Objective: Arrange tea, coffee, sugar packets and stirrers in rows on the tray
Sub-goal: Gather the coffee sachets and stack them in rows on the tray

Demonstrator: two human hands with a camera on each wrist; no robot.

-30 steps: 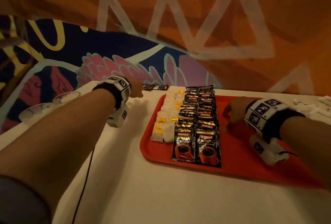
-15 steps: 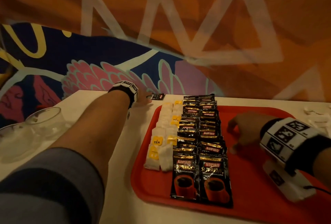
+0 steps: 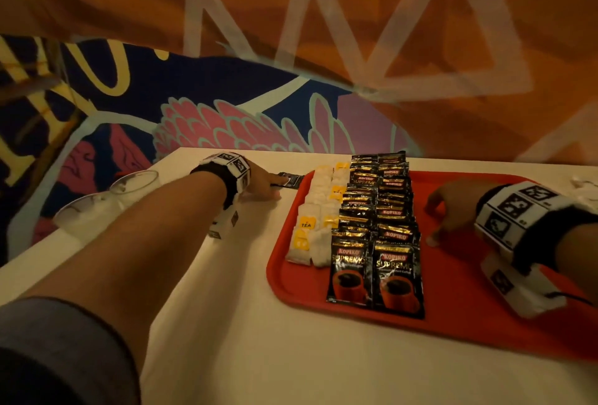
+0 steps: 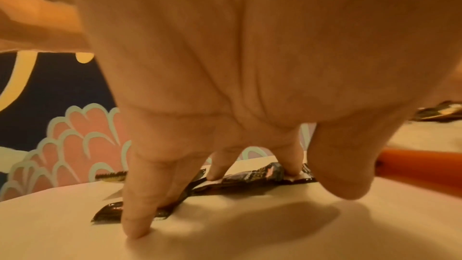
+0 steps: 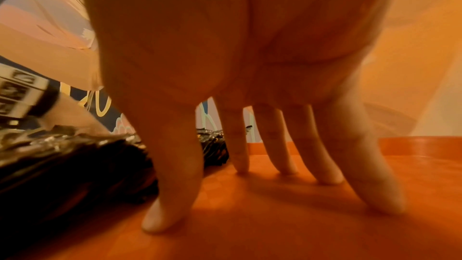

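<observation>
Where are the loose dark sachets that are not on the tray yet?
In the head view, the dark sachets lie on the white table just off the red tray's far left corner, under the left hand's fingertips.

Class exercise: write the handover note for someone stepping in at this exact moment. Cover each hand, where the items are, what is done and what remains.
Left hand: open, fingers pressing dark sachets lying on the table, just off the tray's far left corner.
Right hand: open, fingertips resting on the bare floor of the red tray, holding nothing.
Done: two rows of tea bags and two rows of Kopiko coffee sachets on the tray.
Left: bring over the loose sachets. No sugar or stirrer rows on the tray yet; white items at the far right are unclear.
</observation>
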